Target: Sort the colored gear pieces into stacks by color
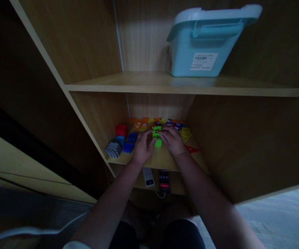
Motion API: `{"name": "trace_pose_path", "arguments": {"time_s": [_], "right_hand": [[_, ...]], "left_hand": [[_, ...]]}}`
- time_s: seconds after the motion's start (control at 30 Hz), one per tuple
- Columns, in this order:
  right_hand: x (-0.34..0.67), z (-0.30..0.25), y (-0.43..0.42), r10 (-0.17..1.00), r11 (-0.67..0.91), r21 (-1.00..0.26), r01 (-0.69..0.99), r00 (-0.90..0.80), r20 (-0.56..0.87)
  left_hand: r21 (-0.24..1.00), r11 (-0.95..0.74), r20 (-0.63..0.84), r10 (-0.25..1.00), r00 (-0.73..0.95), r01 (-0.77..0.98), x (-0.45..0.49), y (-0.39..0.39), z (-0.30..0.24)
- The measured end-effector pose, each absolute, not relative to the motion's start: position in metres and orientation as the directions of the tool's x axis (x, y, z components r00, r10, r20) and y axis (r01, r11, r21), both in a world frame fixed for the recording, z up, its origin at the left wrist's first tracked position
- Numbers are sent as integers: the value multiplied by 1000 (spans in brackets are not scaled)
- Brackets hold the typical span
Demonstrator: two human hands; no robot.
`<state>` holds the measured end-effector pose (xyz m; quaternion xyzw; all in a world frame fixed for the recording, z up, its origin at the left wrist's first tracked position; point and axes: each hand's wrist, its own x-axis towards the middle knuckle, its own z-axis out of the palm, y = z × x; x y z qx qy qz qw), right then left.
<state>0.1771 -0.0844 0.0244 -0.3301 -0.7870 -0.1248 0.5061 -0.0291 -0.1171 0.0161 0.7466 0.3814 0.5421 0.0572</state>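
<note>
Inside the lower shelf compartment, my left hand (142, 148) and my right hand (173, 141) grip a bright green interlocking toy piece (156, 129) from both sides, fingers closed on its edges. Directly below it is another green piece (158, 143), close to my fingertips; whether the two are joined is unclear. To the left of my left hand sit blue pieces (128, 147), a red stack (120, 130) and a grey stack (113, 149). Yellow pieces (186, 134) and a red piece (191, 149) lie to the right of my right hand. Orange pieces (140, 125) lie behind.
A lidded light-blue storage box (204, 41) stands on the upper shelf (144, 80), above my hands. Wooden side panels enclose the compartment. Below the lower shelf are a white power bank (147, 175) and a phone (164, 181), with a cable by them.
</note>
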Motion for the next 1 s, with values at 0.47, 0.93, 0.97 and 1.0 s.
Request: {"name": "trace_pose_path", "arguments": {"time_s": [0.47, 0.93, 0.97, 1.0], "right_hand": [[174, 38, -92, 439, 822, -226, 522, -329, 836], [190, 19, -96, 689, 671, -554, 493, -140, 711], [191, 17, -95, 703, 664, -563, 491, -153, 695], [191, 16, -94, 713, 659, -573, 487, -162, 682]], "left_hand": [[548, -678, 769, 639, 23, 491, -33, -115, 16], [677, -619, 669, 743, 18, 399, -30, -103, 6], [680, -617, 663, 748, 27, 397, -31, -102, 6], [682, -615, 658, 753, 35, 395, -31, -101, 5]]}}
